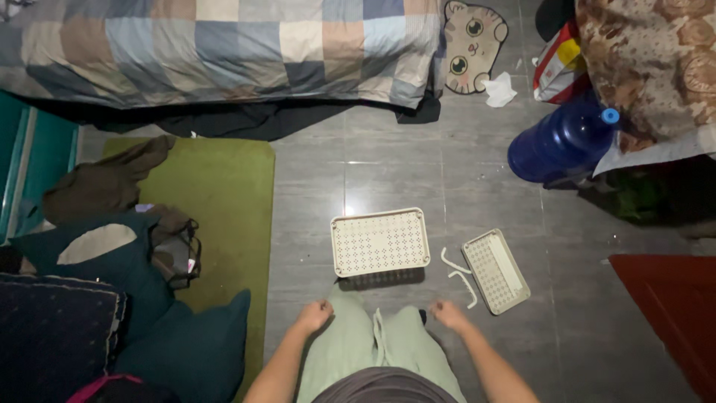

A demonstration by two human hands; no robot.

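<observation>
Observed from the head view: a person stands or crouches over a grey tiled floor [403, 172], pale green trousers [373, 343] in the near centre.

Hands. The left hand [315, 315] rests at the left knee and the right hand [447, 313] at the right knee. The fingers of both look curled inward and hold nothing that can be seen; the light is dim, so whether they pinch the trouser cloth cannot be told with certainty.

Items nearest the hands. A cream perforated basket [380, 242] lies just beyond the knees, apparently upside down with its base uppermost, square to the viewer. To its right lies a smaller cream perforated tray [496, 271], turned at an angle. Between the two lie two white curved handles [459, 272], loose on the tiles and apart from both pieces.

Surroundings. A green mat [224, 201] on the left carries dark clothing and a bag. A bed with a checked quilt [224, 45] runs along the far side. A large blue water bottle [563, 142] lies at the far right, and a cat-shaped mat [471, 45] sits beyond it.

Recommendation, as a judgement. Either hand should approach the basket by its long rim rather than the perforated face, which offers poor purchase. The right hand is better placed for the handles and the tray. The handles are slender and pale against the tiles; pick them up one at a time by the middle of the curve.
</observation>
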